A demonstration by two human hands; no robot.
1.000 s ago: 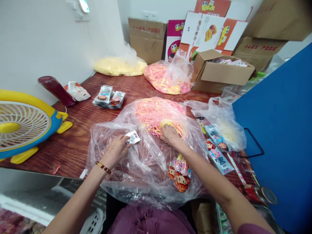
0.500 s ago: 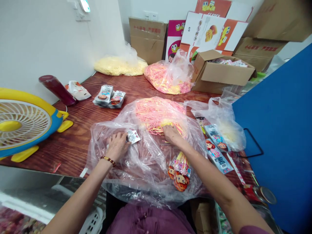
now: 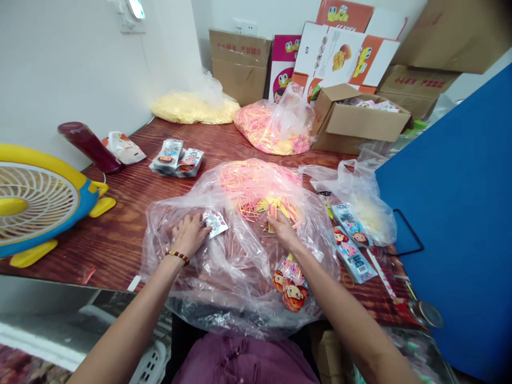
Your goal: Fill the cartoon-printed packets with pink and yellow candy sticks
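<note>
Lying among pink sticks point(image 3: 256, 186), the right hand point(image 3: 282, 229) shows no clear grip.

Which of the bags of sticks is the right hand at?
The nearest bag, spread open before the person; the right hand touches its pink sticks. The other bags lie farther off.

The sticks point(image 3: 260, 186) before you are pink and yellow, under a clear bag point(image 3: 224, 277). Your packet point(image 3: 215, 222) is white with pink and red print. The packs point(image 3: 290, 288) near you carry cartoon faces with orange hair. Your bracelet point(image 3: 177, 257) is brown beads. The table point(image 3: 132, 213) is red-brown with dark wood grain. The fan point(image 3: 36, 197) is yellow and blue with a white grille; the panel point(image 3: 460, 213) is plain blue, the bottle point(image 3: 88, 145) maroon.
</note>
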